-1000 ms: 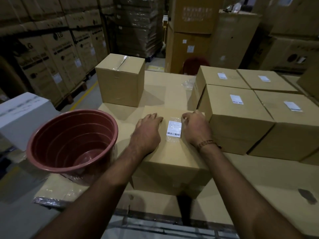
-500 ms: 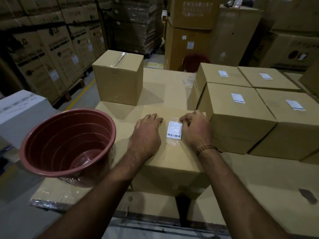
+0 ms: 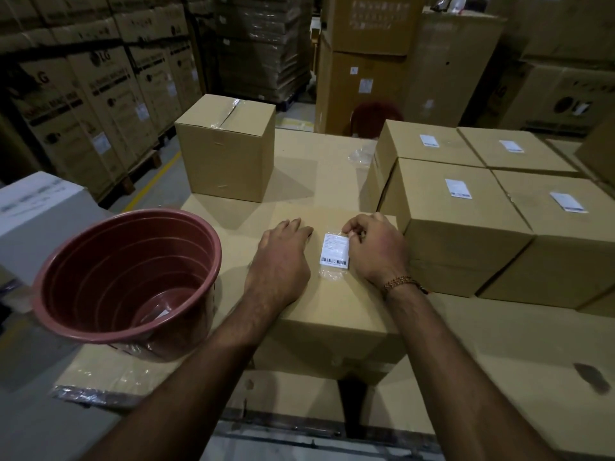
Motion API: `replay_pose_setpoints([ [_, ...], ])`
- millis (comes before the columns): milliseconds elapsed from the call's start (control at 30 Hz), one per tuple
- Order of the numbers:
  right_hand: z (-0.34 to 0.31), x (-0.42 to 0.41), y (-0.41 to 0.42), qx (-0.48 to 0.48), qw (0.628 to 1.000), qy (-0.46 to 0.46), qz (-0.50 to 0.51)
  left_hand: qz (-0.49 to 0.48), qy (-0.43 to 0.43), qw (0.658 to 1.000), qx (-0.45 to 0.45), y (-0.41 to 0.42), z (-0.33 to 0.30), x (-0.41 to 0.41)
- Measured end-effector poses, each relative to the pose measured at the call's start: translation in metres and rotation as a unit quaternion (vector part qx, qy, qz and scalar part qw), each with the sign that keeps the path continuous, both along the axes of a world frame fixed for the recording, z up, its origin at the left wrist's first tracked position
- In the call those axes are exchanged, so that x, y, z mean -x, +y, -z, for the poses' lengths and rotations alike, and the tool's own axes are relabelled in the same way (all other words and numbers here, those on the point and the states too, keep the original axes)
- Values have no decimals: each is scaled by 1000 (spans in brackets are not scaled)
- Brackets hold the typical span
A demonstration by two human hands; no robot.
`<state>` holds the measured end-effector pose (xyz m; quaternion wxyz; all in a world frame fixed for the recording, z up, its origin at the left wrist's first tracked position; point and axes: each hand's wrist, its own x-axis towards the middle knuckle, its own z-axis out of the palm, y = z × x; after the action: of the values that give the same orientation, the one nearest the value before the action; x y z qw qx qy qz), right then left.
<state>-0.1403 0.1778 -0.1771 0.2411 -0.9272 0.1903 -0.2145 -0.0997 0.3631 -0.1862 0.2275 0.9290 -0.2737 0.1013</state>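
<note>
Thin, limp label [image 3: 335,252], probably tacky: lift by a corner. Fingers of right hand [image 3: 377,251] pinch its top corner; left hand [image 3: 279,261] flat on box [image 3: 336,304].

I look into a dim warehouse. At ten o'clock, printed cartons [image 3: 100,104] stand stacked on a wooden pallet [image 3: 139,171], beside grey floor [image 3: 166,188] with a yellow line [image 3: 149,183]. At twelve stand wrapped stacks [image 3: 263,44]. At one, tall brown cartons [image 3: 366,78] rise behind a red chair back [image 3: 372,116].
</note>
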Motion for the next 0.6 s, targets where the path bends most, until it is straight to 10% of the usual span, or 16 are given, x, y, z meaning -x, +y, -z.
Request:
replay_pose_setpoints([
  [600, -2, 1, 4, 52, 999, 2, -15, -5, 22, 1000, -2, 0, -4, 3],
])
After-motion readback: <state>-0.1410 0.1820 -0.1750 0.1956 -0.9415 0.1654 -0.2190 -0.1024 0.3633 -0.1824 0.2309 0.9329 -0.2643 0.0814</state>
